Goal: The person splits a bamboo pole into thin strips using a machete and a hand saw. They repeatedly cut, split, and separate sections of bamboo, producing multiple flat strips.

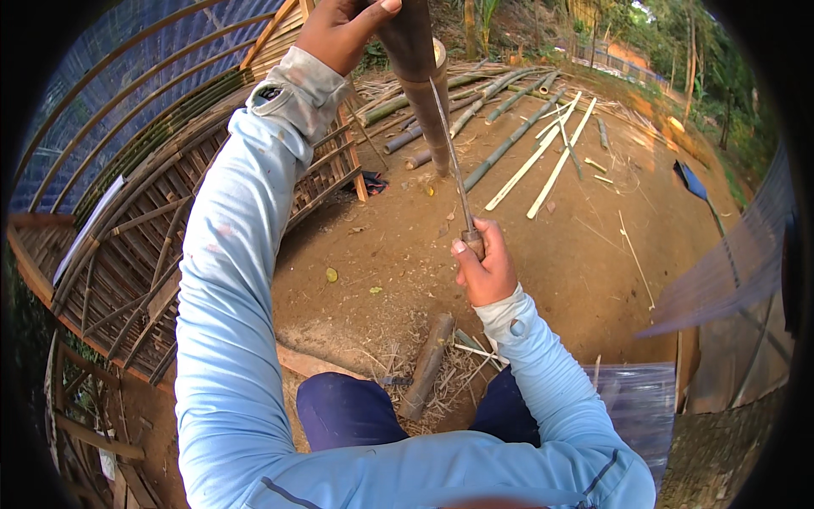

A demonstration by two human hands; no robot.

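Note:
A dark brown bamboo pole (pixel 405 42) rises at the upper middle, with a ring-like joint partway down it. My left hand (pixel 339 36) grips its upper part, thumb stretched toward it; the far fingers are hidden. Lower down, my right hand (pixel 485 270) is closed around the short wooden handle (pixel 472 243) of a long, thin-bladed knife (pixel 453 157). The blade points up and away, its tip appearing against or just in front of the pole; I cannot tell if they touch. Between my knees lies a short piece of wood (pixel 426 366) among pale shavings (pixel 462 382).
Several bamboo poles (pixel 509 140) and pale split strips (pixel 561 157) lie on the earth ground ahead. A slatted bamboo structure (pixel 140 246) stands left. At right are a blue-bladed long-handled tool (pixel 691 180) and clear plastic sheeting (pixel 721 276).

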